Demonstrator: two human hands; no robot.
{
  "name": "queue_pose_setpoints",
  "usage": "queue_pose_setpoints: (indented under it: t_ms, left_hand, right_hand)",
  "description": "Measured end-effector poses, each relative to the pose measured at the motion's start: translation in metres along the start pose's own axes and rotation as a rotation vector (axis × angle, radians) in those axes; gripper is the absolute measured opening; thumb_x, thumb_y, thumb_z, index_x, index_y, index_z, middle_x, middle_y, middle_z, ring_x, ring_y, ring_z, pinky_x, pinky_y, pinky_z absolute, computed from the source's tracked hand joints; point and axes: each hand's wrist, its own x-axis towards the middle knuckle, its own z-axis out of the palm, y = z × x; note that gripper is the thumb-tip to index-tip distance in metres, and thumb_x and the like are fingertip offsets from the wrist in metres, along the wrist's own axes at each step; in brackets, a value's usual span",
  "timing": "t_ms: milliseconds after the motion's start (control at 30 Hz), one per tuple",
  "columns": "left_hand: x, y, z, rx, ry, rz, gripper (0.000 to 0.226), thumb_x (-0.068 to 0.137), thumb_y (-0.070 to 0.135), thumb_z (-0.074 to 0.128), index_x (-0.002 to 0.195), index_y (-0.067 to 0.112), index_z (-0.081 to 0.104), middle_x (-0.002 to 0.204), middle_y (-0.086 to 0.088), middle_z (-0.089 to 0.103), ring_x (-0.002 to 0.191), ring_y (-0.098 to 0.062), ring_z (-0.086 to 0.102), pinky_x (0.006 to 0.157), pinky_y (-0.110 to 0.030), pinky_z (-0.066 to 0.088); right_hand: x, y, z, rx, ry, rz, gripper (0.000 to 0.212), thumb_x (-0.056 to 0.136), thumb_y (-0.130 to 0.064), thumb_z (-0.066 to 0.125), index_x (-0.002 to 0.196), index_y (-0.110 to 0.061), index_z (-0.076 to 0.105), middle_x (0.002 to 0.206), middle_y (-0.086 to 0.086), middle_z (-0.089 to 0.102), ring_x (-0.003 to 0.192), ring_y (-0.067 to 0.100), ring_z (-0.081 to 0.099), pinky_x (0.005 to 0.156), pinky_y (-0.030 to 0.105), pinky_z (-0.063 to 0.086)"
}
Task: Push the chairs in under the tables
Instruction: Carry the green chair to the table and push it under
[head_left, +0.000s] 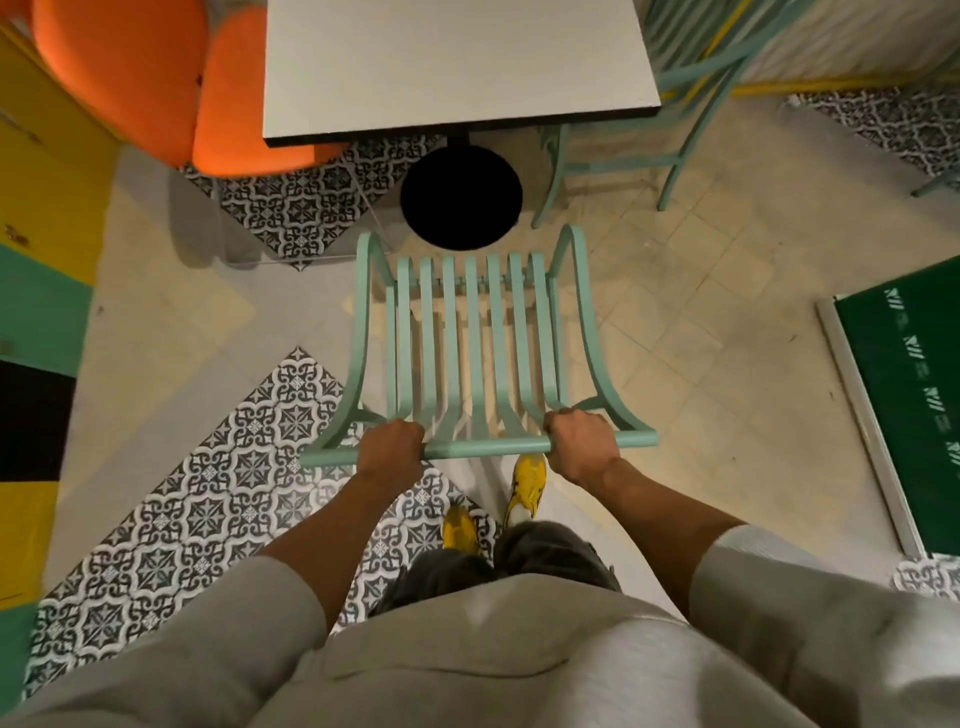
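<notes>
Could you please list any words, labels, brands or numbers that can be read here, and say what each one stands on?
No text can be read.
Green board at the right edge: white marks, too blurred and too sharply angled to read.
Chair, table and yellow shoes: no lettering visible.

You have no legible text here. The dark green board with a pale metal frame, lying on the floor at the right, carries rows of white marks, but they are too blurred to read.

Two mint chairs, one white table, two orange seats, two hands.
</notes>
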Motion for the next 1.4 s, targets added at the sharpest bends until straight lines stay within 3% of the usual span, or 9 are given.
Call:
queue_pose_setpoints:
  t_ms: [233, 667, 1167, 1400]
  left_hand:
    - [0.049, -0.001, -0.035, -0.019, -0.025, -0.019, 0.033, 0.091, 0.020, 0.064, 0.123, 0.023, 0.073, 0.114, -0.006, 0.074, 0.106, -0.029, 0.072, 0.091, -0.042, 0.060]
    - [0.129, -0.015, -0.091, -0.035, -0.003, -0.084, 0.027, 0.091, 0.017, 0.065, 0.117, 0.020, 0.074, 0.109, -0.009, 0.073, 0.098, -0.031, 0.073, 0.085, -0.039, 0.059]
    - [0.209, -0.050, -0.139, -0.069, 0.016, 0.042, 0.026, 0.091, 0.019, 0.072, 0.117, 0.020, 0.074, 0.107, -0.006, 0.075, 0.096, -0.026, 0.072, 0.083, -0.035, 0.055]
    - [0.225, -0.056, -0.153, -0.075, 0.009, -0.013, 0.029, 0.092, 0.015, 0.070, 0.121, 0.019, 0.076, 0.108, -0.009, 0.075, 0.096, -0.029, 0.073, 0.086, -0.039, 0.059]
  right_hand:
    - [0.054, 0.020, -0.034, 0.019, -0.020, -0.050, 0.027, 0.091, -0.023, 0.071, 0.118, -0.018, 0.070, 0.110, 0.006, 0.072, 0.099, 0.028, 0.072, 0.088, 0.041, 0.060]
    - [0.143, 0.043, -0.099, 0.017, -0.023, -0.050, 0.025, 0.090, -0.022, 0.073, 0.114, -0.018, 0.073, 0.104, 0.006, 0.074, 0.093, 0.029, 0.072, 0.082, 0.040, 0.059]
    - [0.220, 0.031, -0.153, -0.029, -0.053, 0.035, 0.029, 0.092, -0.021, 0.073, 0.121, -0.021, 0.070, 0.112, 0.006, 0.073, 0.101, 0.029, 0.072, 0.090, 0.043, 0.059]
    - [0.238, 0.030, -0.163, -0.041, -0.052, -0.002, 0.029, 0.094, -0.024, 0.070, 0.123, -0.020, 0.069, 0.117, 0.007, 0.072, 0.107, 0.029, 0.070, 0.091, 0.041, 0.056]
